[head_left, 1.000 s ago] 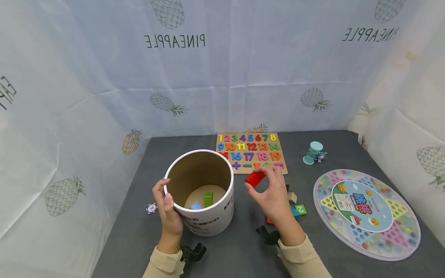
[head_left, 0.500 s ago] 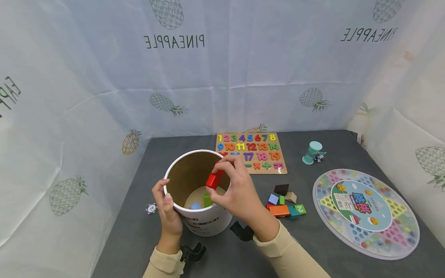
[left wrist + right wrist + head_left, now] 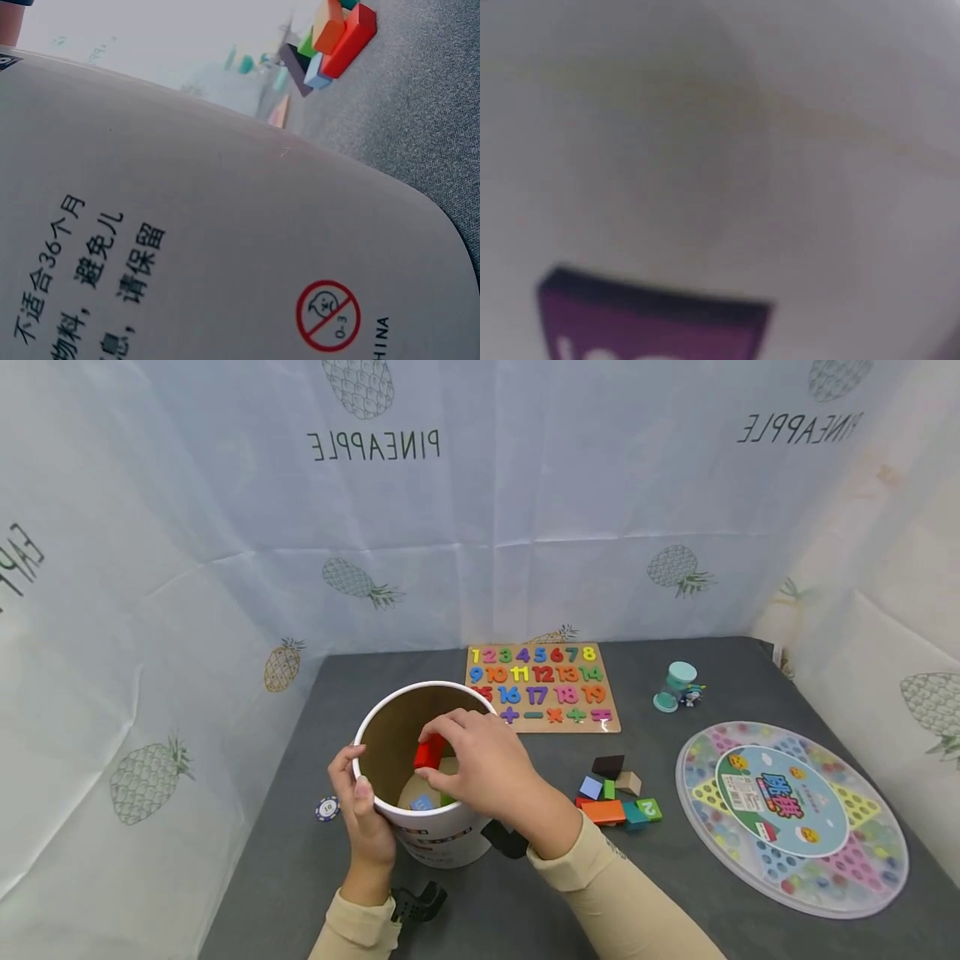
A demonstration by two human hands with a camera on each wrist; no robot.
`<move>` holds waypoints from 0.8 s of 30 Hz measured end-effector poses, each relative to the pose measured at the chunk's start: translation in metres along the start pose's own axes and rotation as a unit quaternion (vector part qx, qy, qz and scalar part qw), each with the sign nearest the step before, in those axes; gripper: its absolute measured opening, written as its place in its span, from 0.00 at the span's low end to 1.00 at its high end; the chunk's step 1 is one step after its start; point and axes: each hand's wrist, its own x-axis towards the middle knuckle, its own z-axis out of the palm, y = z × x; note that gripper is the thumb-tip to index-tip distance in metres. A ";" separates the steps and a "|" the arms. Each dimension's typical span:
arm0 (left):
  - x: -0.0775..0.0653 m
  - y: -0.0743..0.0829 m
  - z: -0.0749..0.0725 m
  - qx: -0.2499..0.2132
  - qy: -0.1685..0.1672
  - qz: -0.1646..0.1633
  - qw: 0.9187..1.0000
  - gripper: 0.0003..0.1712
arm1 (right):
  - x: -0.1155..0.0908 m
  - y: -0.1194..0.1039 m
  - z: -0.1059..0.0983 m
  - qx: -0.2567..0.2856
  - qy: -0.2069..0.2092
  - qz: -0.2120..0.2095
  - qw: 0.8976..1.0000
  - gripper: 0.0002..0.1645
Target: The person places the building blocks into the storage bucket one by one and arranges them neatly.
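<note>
The left hand (image 3: 365, 817) grips the white bucket (image 3: 450, 852) by its left rim, probably to steady it, while the right hand (image 3: 486, 770) pinches a red block (image 3: 427, 755) between thumb and fingers, over or just inside the mouth; the depth is hard to tell. A light-blue block (image 3: 422, 802) and a mostly hidden green block (image 3: 446, 799) lie inside. More loose blocks (image 3: 603, 812) cluster to the right, seemingly within easy reach. The dark grey table (image 3: 517, 914) also carries a number puzzle board (image 3: 535, 727), an hourglass (image 3: 676, 687), a poker chip (image 3: 327, 809) and a round Chinese checkers set (image 3: 791, 818); pineapple-printed cloth (image 3: 480, 593) encloses the back and sides.
</note>
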 end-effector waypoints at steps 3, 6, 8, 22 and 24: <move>0.000 -0.001 0.000 0.000 0.001 0.000 1.000 0.29 | 0.000 -0.001 -0.002 0.000 -0.020 0.004 1.000 0.17; 0.001 -0.002 0.001 -0.003 0.004 -0.005 1.000 0.29 | 0.000 0.001 -0.002 0.018 -0.007 -0.001 1.000 0.11; 0.001 -0.004 0.001 -0.009 0.009 -0.005 1.000 0.29 | -0.002 0.005 0.001 0.056 0.025 -0.019 0.998 0.07; -0.003 -0.004 -0.003 -0.016 0.003 0.019 1.000 0.28 | -0.070 0.040 -0.022 0.296 0.206 0.050 0.931 0.09; -0.001 -0.003 -0.003 -0.017 0.002 0.021 1.000 0.28 | -0.082 0.054 -0.021 0.248 0.192 0.111 0.943 0.07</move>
